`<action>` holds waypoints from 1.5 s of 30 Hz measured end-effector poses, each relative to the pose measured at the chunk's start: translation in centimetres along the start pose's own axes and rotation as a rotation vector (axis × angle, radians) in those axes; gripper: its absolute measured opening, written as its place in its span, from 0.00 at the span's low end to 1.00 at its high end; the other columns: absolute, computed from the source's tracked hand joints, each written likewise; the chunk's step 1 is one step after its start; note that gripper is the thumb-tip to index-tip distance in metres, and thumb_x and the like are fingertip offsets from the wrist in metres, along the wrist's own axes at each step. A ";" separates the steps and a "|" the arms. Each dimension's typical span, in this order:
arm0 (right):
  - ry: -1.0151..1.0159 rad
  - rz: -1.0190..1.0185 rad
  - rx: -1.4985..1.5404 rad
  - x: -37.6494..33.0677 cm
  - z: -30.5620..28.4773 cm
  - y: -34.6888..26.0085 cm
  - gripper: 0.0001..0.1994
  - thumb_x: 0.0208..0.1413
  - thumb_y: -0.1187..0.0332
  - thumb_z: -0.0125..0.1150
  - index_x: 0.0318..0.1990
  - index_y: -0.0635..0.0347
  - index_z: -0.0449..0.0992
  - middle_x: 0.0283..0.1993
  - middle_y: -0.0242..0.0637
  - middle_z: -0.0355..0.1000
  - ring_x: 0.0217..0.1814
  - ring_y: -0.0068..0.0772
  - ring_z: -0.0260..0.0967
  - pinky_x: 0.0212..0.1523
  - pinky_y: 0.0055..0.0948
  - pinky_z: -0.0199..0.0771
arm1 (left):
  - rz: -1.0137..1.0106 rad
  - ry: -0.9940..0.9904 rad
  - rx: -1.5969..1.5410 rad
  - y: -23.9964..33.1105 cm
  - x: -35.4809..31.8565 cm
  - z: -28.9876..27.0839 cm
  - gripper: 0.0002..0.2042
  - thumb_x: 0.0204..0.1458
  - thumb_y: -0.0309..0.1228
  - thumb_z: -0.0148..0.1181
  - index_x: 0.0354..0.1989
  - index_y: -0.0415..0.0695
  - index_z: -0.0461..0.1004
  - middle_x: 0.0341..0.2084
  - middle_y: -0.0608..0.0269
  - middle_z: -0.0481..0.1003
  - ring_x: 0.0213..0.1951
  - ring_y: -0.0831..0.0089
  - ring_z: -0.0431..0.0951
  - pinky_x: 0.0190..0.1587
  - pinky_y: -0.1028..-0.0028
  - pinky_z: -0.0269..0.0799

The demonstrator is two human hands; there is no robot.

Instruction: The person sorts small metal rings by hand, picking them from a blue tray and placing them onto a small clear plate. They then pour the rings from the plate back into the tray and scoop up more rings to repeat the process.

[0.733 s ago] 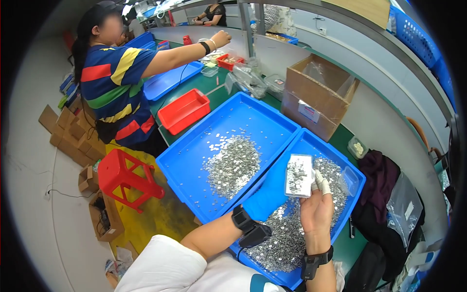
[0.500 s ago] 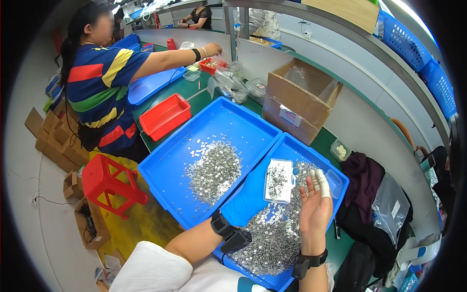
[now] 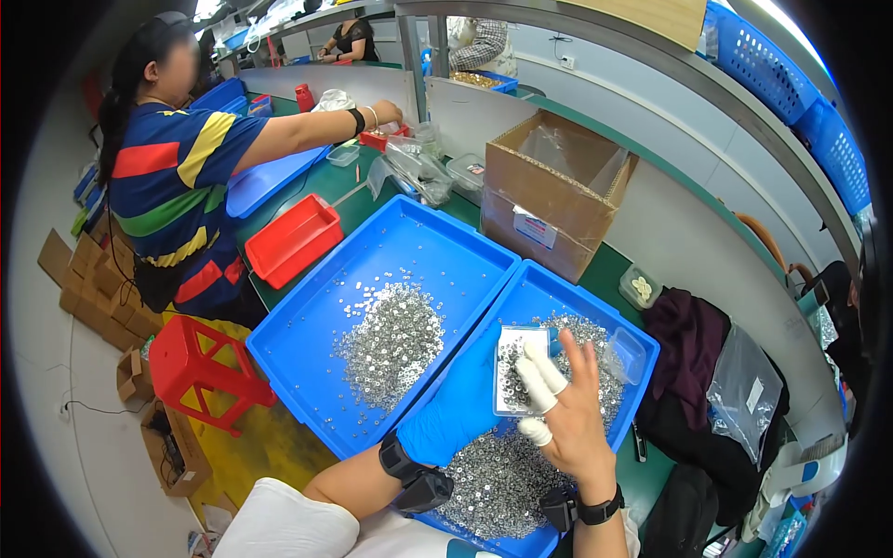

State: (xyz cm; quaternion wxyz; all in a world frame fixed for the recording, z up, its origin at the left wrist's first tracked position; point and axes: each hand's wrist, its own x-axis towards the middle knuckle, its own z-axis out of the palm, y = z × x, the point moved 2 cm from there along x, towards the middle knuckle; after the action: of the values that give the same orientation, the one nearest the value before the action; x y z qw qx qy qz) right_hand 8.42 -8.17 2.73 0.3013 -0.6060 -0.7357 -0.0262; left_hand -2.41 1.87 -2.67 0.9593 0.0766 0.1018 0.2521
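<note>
My left hand [image 3: 456,405], in a blue glove, grips a small flat plastic box [image 3: 509,403] that holds small ring-shaped metal pieces. Above the box, my right hand [image 3: 575,418] has its fingers apart, with white covers on the thumb and two fingers. Its covered fingertips overlap the box; whether they touch the pieces cannot be made out. Both hands are over the right blue tray [image 3: 558,290], where a large heap of the metal pieces [image 3: 507,484] lies. A clear plastic container [image 3: 628,355] sits at that tray's right side.
Left of it is another blue tray [image 3: 428,246] with a metal-piece heap [image 3: 391,344]. Beyond stand a cardboard box [image 3: 530,200] and a red bin [image 3: 293,244]. A co-worker [image 3: 186,177] reaches across the bench at left, near a red stool [image 3: 200,372]. Dark cloth [image 3: 684,344] lies at right.
My right hand has turned over and moved left, from beside the plastic box to above it. The box stays in my left hand. The whole view has shifted slightly.
</note>
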 end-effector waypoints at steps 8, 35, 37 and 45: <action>-0.182 -0.015 -0.081 0.1 0.5 -0.2 0.30 0.56 0.43 0.45 0.60 0.52 0.66 0.63 0.34 0.63 0.73 0.54 0.42 0.66 0.67 0.27 | 0.017 0.092 0.134 -0.6 -0.7 1.8 0.25 0.63 0.48 0.41 0.59 0.40 0.62 0.51 0.51 0.70 0.50 0.60 0.74 0.52 0.60 0.72; -0.252 0.008 -0.145 0.2 0.8 -0.4 0.34 0.56 0.41 0.44 0.62 0.57 0.63 0.65 0.39 0.60 0.74 0.52 0.37 0.68 0.65 0.23 | 0.049 0.103 0.175 -0.5 -0.5 1.2 0.23 0.63 0.46 0.42 0.57 0.40 0.63 0.52 0.51 0.70 0.51 0.59 0.73 0.54 0.60 0.70; -0.217 0.020 -0.120 0.2 0.8 -0.4 0.34 0.56 0.41 0.44 0.62 0.56 0.63 0.65 0.38 0.60 0.74 0.52 0.37 0.68 0.65 0.24 | 0.041 0.094 0.148 -0.4 -0.5 1.0 0.24 0.63 0.46 0.41 0.57 0.40 0.63 0.52 0.51 0.70 0.52 0.59 0.73 0.54 0.60 0.70; -0.233 0.002 -0.134 0.2 1.0 -0.7 0.35 0.55 0.40 0.43 0.62 0.55 0.63 0.64 0.38 0.62 0.74 0.52 0.38 0.68 0.65 0.23 | 0.038 0.078 0.165 -0.4 -0.6 1.2 0.24 0.63 0.47 0.41 0.58 0.40 0.63 0.52 0.50 0.70 0.52 0.59 0.72 0.55 0.60 0.70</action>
State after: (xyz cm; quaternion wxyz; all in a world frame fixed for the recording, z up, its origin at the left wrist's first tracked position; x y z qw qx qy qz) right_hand 7.40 -7.75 2.23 0.1727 -0.6245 -0.7616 -0.0046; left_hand -2.42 1.11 -1.53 0.9400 0.1476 0.1583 0.2636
